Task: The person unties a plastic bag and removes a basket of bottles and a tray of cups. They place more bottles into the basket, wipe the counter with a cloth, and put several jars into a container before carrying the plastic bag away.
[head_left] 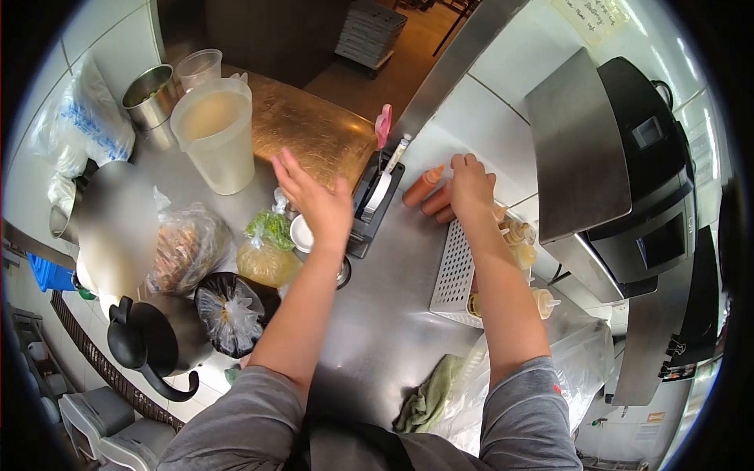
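Observation:
My left hand [318,198] is held over the counter with its fingers apart and nothing in it, beside a black tape dispenser [378,200] and above a small white cup [301,233]. My right hand [471,184] reaches to the back of the counter, its fingers bent down at the red sauce bottles [437,198]; whether it grips one is hidden. Under my right forearm stands a white perforated basket [455,275] with several sauce bottles at its right side. Bags of yellow liquid [263,261] and green leaves [271,229] lie left of my left forearm.
A large jug [216,141] and a metal pot [151,98] stand at the back left. Nearer are a meat bag [188,247], a dark bag [228,314] and a black kettle [161,334]. A green cloth [430,396] lies in front; a machine [644,173] is at right.

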The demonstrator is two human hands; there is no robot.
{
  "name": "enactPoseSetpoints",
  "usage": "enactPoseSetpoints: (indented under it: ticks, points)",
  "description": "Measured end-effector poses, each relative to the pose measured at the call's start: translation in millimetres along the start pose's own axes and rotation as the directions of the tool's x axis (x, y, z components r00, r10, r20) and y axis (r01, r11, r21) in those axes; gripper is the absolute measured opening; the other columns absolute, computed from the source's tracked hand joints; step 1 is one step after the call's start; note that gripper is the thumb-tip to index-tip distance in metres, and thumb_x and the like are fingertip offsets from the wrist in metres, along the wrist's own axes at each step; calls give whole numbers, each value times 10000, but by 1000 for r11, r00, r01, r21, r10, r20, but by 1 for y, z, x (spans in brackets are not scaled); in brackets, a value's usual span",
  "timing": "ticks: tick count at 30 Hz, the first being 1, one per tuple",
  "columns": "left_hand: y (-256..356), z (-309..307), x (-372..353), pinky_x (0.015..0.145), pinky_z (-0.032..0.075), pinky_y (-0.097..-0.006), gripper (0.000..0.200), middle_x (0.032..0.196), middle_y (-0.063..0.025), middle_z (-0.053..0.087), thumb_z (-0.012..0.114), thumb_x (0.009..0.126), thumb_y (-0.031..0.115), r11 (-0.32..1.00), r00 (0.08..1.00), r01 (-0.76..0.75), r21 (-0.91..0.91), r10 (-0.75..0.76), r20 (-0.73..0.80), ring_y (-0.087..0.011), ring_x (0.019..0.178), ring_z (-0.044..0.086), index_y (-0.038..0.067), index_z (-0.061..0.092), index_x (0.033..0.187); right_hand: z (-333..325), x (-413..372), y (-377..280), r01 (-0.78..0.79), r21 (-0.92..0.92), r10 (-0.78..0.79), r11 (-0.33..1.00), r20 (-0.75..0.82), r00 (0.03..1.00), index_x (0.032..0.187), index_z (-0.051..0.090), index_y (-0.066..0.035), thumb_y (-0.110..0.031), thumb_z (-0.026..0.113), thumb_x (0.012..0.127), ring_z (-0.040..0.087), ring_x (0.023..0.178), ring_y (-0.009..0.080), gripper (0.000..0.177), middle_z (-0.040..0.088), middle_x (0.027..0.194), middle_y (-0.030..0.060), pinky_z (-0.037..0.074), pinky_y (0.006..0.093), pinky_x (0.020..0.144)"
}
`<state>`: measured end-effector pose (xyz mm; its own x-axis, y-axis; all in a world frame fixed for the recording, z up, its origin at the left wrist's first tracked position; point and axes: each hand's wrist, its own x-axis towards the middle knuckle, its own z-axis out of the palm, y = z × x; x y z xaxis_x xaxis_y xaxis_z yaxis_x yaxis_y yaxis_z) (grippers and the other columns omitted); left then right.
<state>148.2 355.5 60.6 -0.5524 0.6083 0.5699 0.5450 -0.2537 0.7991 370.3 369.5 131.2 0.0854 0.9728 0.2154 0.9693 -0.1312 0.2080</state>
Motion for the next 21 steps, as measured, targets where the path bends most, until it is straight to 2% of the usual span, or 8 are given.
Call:
enactPoseSetpoints:
  ticks: [6,9,10,11,15,18,20,21]
  points:
    - [-52,-14,27,822,519,-391,396,1122,-160,607,663,790,-38,990,922,30,136,-80,380,-275,1008,621,58,573,1164,14,7,-4,399,99,-355,911,-301,885,997,596,-112,-112,558,850,546,1080,240,153,572,1098,72,401,426,899]
    - [11,-41,41,766,533,-381,412,1094,-161,601,722,776,4,988,922,-6,-154,65,382,-261,992,618,79,573,1153,11,13,2,399,-60,-396,915,66,916,1012,578,-88,-161,533,886,599,975,266,153,599,1097,103,454,402,812]
    - [27,-39,41,734,538,-373,423,1086,-158,589,743,765,23,965,903,0,-264,114,414,-254,998,613,86,575,1148,-7,11,-3,-63,419,-64,906,282,957,1021,565,-74,-197,517,900,617,892,285,179,610,1068,122,472,406,763]
    - [41,-32,40,701,542,-365,435,1078,-154,577,764,753,41,929,884,11,-369,164,438,-248,1004,607,93,577,1143,-17,10,-5,-559,642,121,525,594,795,1031,551,-60,-232,502,915,635,809,305,213,622,1038,141,490,411,714]
    - [68,27,18,818,513,-370,432,1105,-150,531,770,726,20,892,785,8,-453,276,556,-302,1046,571,68,577,1110,-13,9,2,-590,680,74,435,626,776,1039,522,-38,-272,489,911,617,667,322,269,611,943,168,502,448,629]
    - [57,74,-1,884,480,-380,422,1090,-149,518,761,705,-5,919,664,8,-394,290,689,-338,1042,553,50,577,1081,-1,4,16,-439,746,143,500,429,892,1014,518,-28,-268,498,905,590,641,277,264,594,871,154,489,399,592]
    - [48,99,-13,877,472,-400,390,1058,-151,521,725,690,-48,918,640,-45,-394,329,694,-353,1014,558,30,575,1041,19,-2,38,335,331,-220,882,-340,915,1035,522,-27,-279,512,909,591,632,267,282,591,844,148,483,361,589]
    - [44,107,-18,877,472,-400,390,1058,-151,521,725,690,-48,914,634,-42,-403,337,696,-353,1014,558,30,575,1041,-4,-14,33,324,326,-210,888,-337,918,1035,522,-27,-279,512,909,591,632,267,282,591,844,148,483,361,589]
